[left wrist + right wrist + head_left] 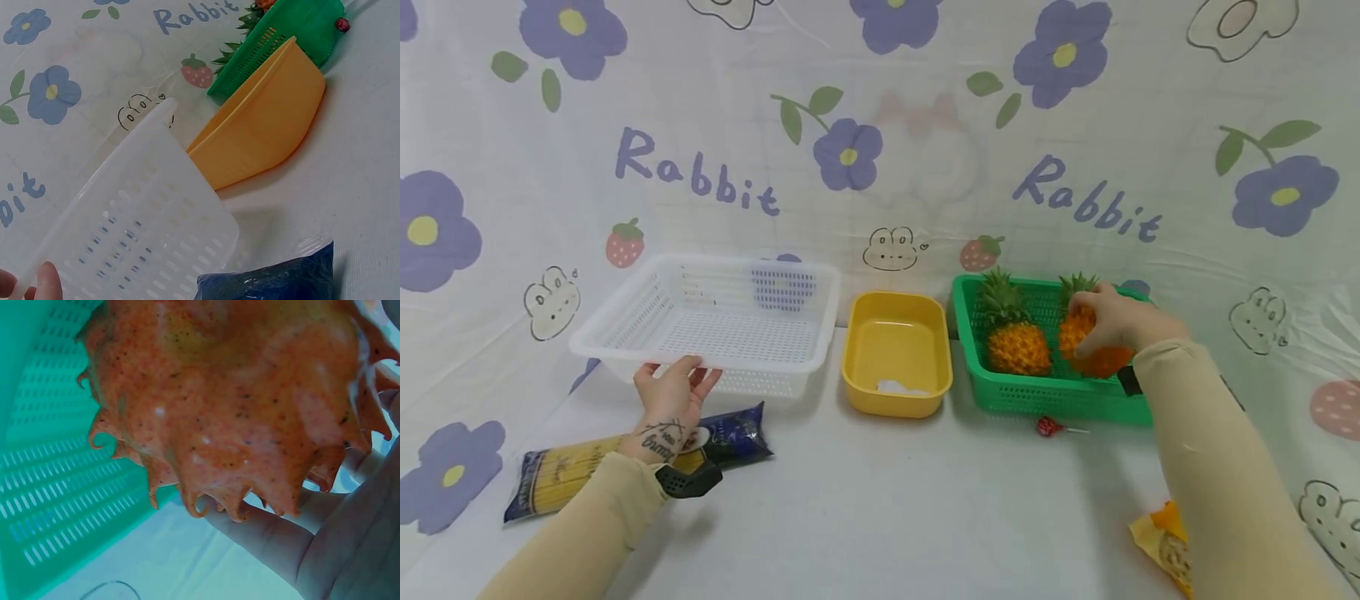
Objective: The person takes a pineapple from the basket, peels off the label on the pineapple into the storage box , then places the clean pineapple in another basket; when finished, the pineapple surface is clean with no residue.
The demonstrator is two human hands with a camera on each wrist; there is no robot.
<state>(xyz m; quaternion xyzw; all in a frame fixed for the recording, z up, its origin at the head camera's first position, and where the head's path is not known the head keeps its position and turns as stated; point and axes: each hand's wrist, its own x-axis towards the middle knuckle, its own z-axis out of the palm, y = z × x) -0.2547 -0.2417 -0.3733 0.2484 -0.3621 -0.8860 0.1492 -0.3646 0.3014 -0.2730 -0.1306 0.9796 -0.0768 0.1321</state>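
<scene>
With thumb and fingers, my left hand [672,393] pinches the front rim of a white perforated basket [775,377]; its fingertips also show at the lower left of the left wrist view. Over a green basket [1015,395] on the right, my right hand [1123,319] grips an orange pineapple [1072,331] with a green leafy top. Close up in the right wrist view, this pineapple [231,412] has curled spikes, and fingers bend round its side. A second pineapple [1018,348] lies to its left in that basket.
Between the baskets stands a yellow bin [898,406] with something white inside. Under my left wrist lies a spaghetti pack [568,475]. A red lollipop [1048,427] lies before the green basket. My right sleeve partly covers a yellow packet [1157,542]. Patterned cloth [887,200] hangs behind.
</scene>
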